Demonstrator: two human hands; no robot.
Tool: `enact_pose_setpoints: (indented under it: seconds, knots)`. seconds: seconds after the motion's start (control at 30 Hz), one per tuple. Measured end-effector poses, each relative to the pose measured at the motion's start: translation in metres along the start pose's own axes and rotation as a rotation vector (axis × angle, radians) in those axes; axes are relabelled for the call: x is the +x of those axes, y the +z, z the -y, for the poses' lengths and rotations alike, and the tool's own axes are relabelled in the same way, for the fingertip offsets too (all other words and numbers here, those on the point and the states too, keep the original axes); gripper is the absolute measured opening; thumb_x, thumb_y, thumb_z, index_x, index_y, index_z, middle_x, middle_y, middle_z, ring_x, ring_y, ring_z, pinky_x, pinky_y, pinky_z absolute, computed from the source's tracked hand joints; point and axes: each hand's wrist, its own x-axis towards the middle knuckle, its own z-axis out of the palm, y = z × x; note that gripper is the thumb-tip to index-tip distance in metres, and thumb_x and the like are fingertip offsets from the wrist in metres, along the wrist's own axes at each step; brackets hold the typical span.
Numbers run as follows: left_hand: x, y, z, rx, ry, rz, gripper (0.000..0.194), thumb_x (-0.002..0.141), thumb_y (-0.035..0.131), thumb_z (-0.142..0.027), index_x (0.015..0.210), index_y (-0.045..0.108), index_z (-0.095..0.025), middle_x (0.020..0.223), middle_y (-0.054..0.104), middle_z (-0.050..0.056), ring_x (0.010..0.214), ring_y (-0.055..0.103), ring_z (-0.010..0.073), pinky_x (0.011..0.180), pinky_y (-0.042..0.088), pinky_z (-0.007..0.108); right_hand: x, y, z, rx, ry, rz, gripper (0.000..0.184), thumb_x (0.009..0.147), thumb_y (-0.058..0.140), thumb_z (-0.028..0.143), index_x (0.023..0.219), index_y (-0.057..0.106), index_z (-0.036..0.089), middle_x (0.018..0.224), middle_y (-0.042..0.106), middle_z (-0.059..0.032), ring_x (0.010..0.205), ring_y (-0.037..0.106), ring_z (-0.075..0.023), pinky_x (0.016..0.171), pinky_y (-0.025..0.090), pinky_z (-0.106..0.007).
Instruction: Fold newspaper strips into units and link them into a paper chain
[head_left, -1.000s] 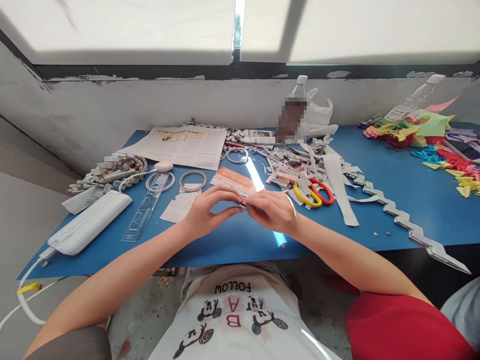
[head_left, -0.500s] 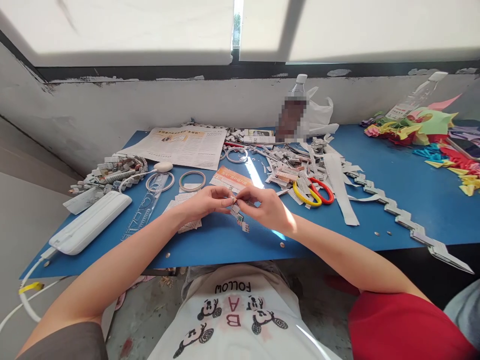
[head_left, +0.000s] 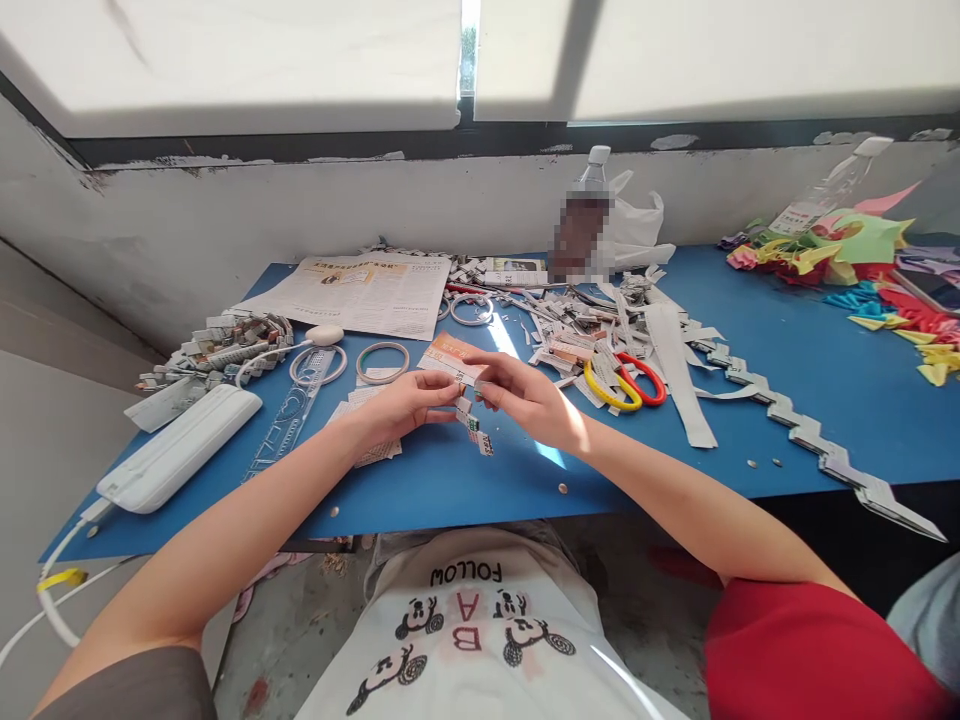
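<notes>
Over the front middle of the blue table, my left hand (head_left: 421, 408) pinches the upper end of a short zigzag chain of folded newspaper (head_left: 474, 427). The chain's lower end hangs down between my hands. My right hand (head_left: 534, 402) is just to the right, its thumb and fingers closed around a small bit by the chain's top; my fingers hide most of it. Behind my hands lies an orange-and-white printed paper piece (head_left: 448, 350). A stack of cut newspaper strips (head_left: 377, 450) lies beside and partly behind my left hand.
Yellow-and-red-handled scissors (head_left: 628, 388) lie by a heap of folded paper pieces (head_left: 577, 335). Tape rolls (head_left: 383, 362), a clear ruler (head_left: 292, 415), a white power bank-like device (head_left: 180, 450) and a newspaper sheet (head_left: 360, 295) are left. A long folded-paper chain (head_left: 810, 437) reaches the right front edge.
My right hand has shifted slightly away from my left, its fingers now straighter and lifted. More of the chain's upper part shows between the hands. My left hand keeps its pinch.
</notes>
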Motion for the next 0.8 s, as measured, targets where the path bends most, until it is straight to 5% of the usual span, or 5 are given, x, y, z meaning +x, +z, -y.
enact_pose_setpoints:
  seconds: [0.4,0.8]
  knots:
    - [-0.006,0.008,-0.001,0.128,-0.007,-0.098,0.028,0.062,0.084,-0.038,0.077,0.071,-0.017,0.088,0.068,0.005,0.087,0.064,0.0171,0.077,0.053,0.028,0.001,0.003,-0.005,0.016,0.047,0.064,0.04,0.088,0.055,0.026,0.126,0.045,0.02,0.082,0.062,-0.0011,0.073,0.059,-0.0139,0.066,0.047,-0.028]
    - [-0.012,0.018,-0.008,0.197,0.065,-0.2,0.032,0.06,0.083,-0.041,0.075,0.07,-0.016,0.081,0.067,0.004,0.082,0.065,0.0182,0.078,0.055,0.033,-0.002,0.01,-0.004,0.021,0.032,-0.085,0.025,0.088,0.056,0.032,0.111,0.053,0.021,0.077,0.066,0.0006,0.065,0.059,-0.0128,0.067,0.05,-0.03]
